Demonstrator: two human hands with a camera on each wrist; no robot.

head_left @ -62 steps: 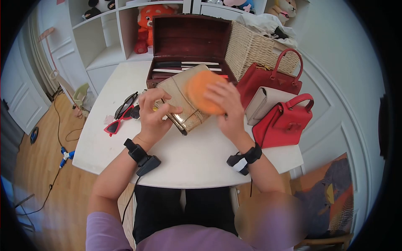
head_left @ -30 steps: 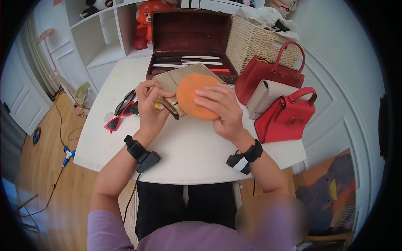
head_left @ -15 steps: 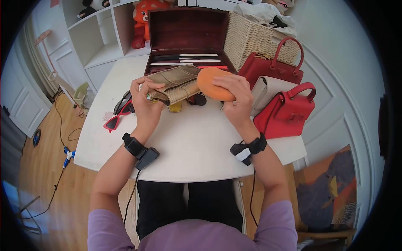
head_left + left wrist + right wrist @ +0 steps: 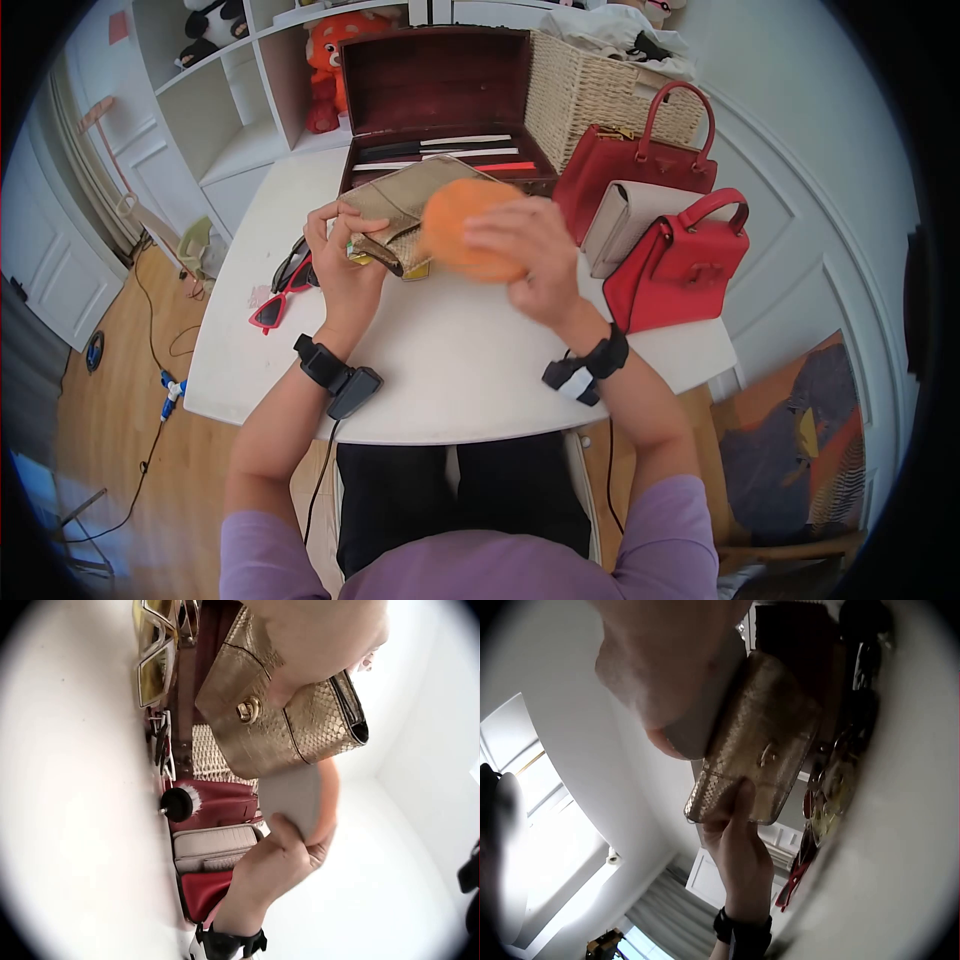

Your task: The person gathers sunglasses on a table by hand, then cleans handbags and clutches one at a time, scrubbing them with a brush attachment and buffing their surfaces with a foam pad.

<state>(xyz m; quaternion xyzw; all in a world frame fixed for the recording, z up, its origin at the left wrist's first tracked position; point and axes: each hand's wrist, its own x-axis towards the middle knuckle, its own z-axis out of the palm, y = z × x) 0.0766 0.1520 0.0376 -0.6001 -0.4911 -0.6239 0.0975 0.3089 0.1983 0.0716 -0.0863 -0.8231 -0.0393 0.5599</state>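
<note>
A gold snakeskin-patterned clutch (image 4: 408,194) is held above the table by the left hand (image 4: 350,262), which grips its left end, thumb on the clasp side in the left wrist view. The clutch (image 4: 247,742) shows its turned metal clasp there. A round orange pad (image 4: 468,228), slightly blurred, is gripped by the right hand (image 4: 535,258) against the right part of the clutch. From the left wrist camera, the pad's grey face (image 4: 289,799) touches or nearly touches the clutch edge, with the right hand (image 4: 274,870) pinching it.
Behind stands an open dark red case (image 4: 437,85) with several flat items, beside a woven basket (image 4: 600,95). On the right are a dark red handbag (image 4: 610,175), a beige bag (image 4: 625,230) and a bright red bag (image 4: 680,275). Sunglasses (image 4: 268,312) lie left; a round brush (image 4: 180,804) stands nearby.
The orange pad has moved left from beside the clutch onto its right part. The left hand keeps its grip, the clutch tilting over these moments.
</note>
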